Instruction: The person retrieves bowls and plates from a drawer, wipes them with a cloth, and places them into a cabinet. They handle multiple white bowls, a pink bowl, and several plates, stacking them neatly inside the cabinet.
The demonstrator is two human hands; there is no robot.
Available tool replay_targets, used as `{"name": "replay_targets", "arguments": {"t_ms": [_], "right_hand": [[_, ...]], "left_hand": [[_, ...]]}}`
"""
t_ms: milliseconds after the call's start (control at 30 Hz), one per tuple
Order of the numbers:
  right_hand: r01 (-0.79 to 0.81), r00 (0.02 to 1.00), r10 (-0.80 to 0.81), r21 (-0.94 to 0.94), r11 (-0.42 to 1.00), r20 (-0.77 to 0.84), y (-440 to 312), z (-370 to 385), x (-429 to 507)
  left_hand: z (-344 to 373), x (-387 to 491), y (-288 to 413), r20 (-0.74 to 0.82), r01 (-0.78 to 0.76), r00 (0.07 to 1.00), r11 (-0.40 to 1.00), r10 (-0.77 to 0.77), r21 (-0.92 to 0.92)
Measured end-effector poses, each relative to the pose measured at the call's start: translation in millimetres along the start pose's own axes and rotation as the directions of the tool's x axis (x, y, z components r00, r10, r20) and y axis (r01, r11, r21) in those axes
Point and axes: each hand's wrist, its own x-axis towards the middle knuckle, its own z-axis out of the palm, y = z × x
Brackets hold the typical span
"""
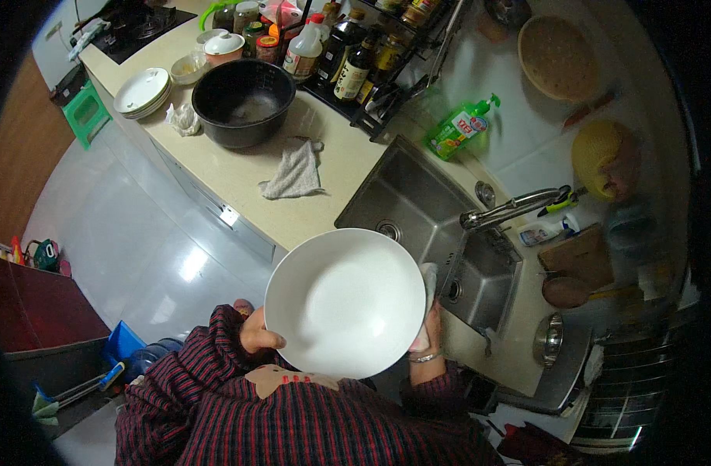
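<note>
A large white bowl (344,303) is held up in front of my body, its inside facing me. My left hand (259,335) grips the left rim, with the thumb over the edge and the fingers hidden underneath. At the opposite side, my right hand (432,326) holds a pale cloth (429,279) against the outside of the bowl. Most of that hand is behind the bowl, and a bracelet circles the wrist. Just beyond the bowl lies the double stainless-steel sink (414,192).
A grey rag (294,172) and a black inner pot (243,105) sit on the counter (233,169), near stacked plates (143,90). A metal faucet (512,208) reaches over the sink. Dish soap (460,129) and a bottle rack (355,110) stand behind. A steel bowl (547,339) is at right.
</note>
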Motion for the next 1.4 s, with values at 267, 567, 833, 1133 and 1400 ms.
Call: {"name": "replay_targets", "arguments": {"t_ms": [267, 567, 833, 1133, 1400], "right_hand": [[-0.34, 0.929, 0.266, 0.311, 0.887, 0.257, 39, 43, -5], [-0.071, 0.942, 0.116, -0.151, 0.986, 0.315, 19, 84, 30], [0.789, 0.614, -0.334, -0.561, 0.25, 0.715, 40, 179, 84], [0.591, 0.805, -0.39, -0.655, 0.471, 0.447, 49, 266, -20], [-0.044, 0.754, 0.391, -0.553, 0.832, 0.528, 178, 374, -88]], "left_hand": [[-4, 9, -14, 0.062, 0.033, 0.998, 0.983, -0.022, -0.182], [6, -28, -15, -0.25, -0.058, 0.965, 0.866, -0.079, -0.497], [-32, -88, -23, -0.487, -0.207, 0.87, 0.838, -0.078, -0.505], [-158, -188, -5, -0.525, -0.187, 0.825, 0.775, -0.209, -0.603], [-256, -234, 6, -0.6, -0.1, 0.719, 0.803, -0.35, -0.588]]}}
